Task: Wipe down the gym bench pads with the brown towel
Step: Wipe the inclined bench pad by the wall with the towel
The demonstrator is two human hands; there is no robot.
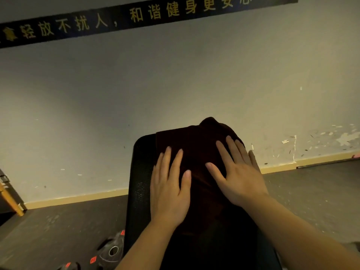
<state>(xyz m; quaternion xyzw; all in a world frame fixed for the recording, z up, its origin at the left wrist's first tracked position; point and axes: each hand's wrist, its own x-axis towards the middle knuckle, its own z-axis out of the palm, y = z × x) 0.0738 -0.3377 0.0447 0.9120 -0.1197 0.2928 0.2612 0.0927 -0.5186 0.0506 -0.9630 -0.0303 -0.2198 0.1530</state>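
Observation:
A dark brown towel (pixel 196 145) lies spread over the far end of a black bench pad (pixel 139 184), bunching up past the pad's top edge. My left hand (pixel 169 190) presses flat on the towel's left part, fingers straight and slightly spread. My right hand (pixel 237 172) presses flat on the towel's right part, fingers reaching toward the pad's far right corner. The pad's left strip is bare; its near part is dark and partly hidden by my forearms.
A scuffed pale wall (pixel 175 84) with a black banner stands close behind the bench. Dark rubber floor (pixel 58 227) lies on both sides. Weight plates (pixel 112 252) lie on the floor at lower left. A wooden frame (pixel 9 199) stands at the left edge.

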